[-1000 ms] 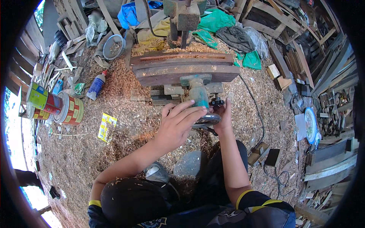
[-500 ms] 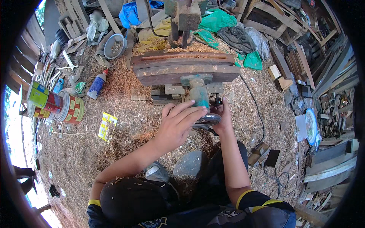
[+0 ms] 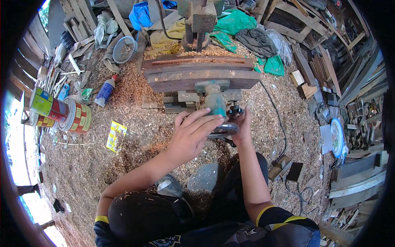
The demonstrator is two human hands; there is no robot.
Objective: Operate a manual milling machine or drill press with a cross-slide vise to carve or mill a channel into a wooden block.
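Observation:
Fingers stretched out, my left hand (image 3: 190, 138) lies over the near end of the teal-painted metal housing (image 3: 215, 105), just above the dark handwheel (image 3: 224, 131). My right hand (image 3: 242, 129) is at the housing's right side, its thumb and fingers around a small black lobed knob (image 3: 236, 110); some of these fingers are hidden behind the wheel. Beyond the housing, a long brown wooden beam (image 3: 185, 79) lies crosswise in the machine. Another reddish-brown timber (image 3: 164, 65), with a groove along its top, lies behind it. Above them stands the machine's metal head (image 3: 201, 20).
Wood shavings (image 3: 135, 164) cover the ground. At left are paint cans (image 3: 78, 117), a blue bottle with a red cap (image 3: 105, 91) and a bucket (image 3: 124, 50). A black cable (image 3: 279, 119) runs down the right, near wood blocks (image 3: 279, 166). Stacked timber (image 3: 358, 173) lines the right side.
The right thumb has shifted slightly right and upward, and more of the black knob shows. My left hand stays on the housing.

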